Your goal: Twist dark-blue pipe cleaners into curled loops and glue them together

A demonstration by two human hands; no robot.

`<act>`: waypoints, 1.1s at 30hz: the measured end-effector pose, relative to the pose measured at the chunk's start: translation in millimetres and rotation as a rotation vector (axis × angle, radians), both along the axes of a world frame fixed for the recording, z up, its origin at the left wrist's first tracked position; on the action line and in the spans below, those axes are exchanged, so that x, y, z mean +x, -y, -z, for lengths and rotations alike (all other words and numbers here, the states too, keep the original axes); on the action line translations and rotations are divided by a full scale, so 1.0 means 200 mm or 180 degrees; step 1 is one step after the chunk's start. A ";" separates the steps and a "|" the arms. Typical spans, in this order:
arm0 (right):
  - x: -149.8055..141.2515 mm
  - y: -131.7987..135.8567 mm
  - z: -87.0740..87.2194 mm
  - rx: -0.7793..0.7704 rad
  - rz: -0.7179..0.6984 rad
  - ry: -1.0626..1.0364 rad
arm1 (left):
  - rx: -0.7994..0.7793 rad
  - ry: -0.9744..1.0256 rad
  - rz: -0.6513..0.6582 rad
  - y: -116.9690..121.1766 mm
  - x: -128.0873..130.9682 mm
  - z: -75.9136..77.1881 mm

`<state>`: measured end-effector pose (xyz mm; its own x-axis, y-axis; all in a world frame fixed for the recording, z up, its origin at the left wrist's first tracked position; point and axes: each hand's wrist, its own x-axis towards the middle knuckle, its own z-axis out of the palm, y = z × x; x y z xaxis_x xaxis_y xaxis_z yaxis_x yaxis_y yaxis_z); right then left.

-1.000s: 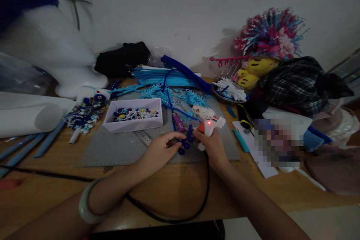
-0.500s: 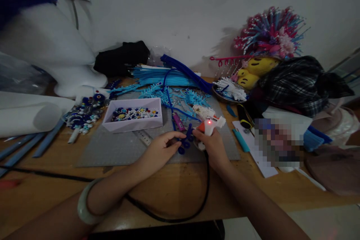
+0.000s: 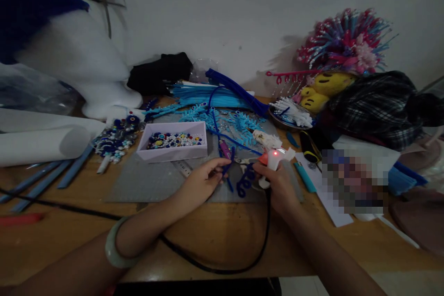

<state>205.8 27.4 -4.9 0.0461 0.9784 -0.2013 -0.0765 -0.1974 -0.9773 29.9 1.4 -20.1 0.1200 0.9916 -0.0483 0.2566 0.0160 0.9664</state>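
Head view, left hand (image 3: 204, 180) now lifting blue pipe-cleaner curl (image 3: 244, 184), glue gun (image 3: 275, 159) shifted right

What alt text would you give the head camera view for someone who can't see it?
A person's right hand grips a hot glue gun with its red light on, while the left hand pinches a curled dark blue pipe cleaner over a grey mat, beside a tray of beads.

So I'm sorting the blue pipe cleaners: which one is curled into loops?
The dark blue pipe cleaner between the left hand and right hand; the light blue bundle by the wall lies straight.
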 end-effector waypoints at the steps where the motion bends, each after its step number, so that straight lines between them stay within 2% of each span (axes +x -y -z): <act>1: 0.01 0.00 -0.01 -0.0065 -0.0052 -0.0106 | -0.0027 0.0109 -0.0072 -0.01 -0.01 0.01; 6: 0.03 0.01 -0.05 -0.0758 -0.0263 -0.0714 | -0.0141 0.0375 -0.0275 -0.06 -0.05 0.03; 9: 0.03 0.01 -0.06 -0.0909 -0.0384 -0.0768 | -0.0202 0.0387 -0.0227 -0.06 -0.07 0.03; 14: 0.05 0.01 -0.05 -0.0748 -0.0578 -0.0606 | -0.0513 0.0196 -0.0170 -0.06 -0.11 -0.03; 21: 0.04 0.04 -0.04 -0.0609 -0.0550 -0.0306 | -0.0241 -0.0090 -0.0525 -0.10 -0.21 -0.13; 29: 0.01 0.05 -0.01 -0.0576 -0.1060 0.0619 | -0.0249 -0.0072 -0.0327 -0.12 -0.23 -0.11; 33: -0.01 0.04 -0.02 -0.0549 -0.1068 0.0799 | -0.0212 -0.0122 -0.0336 -0.12 -0.23 -0.10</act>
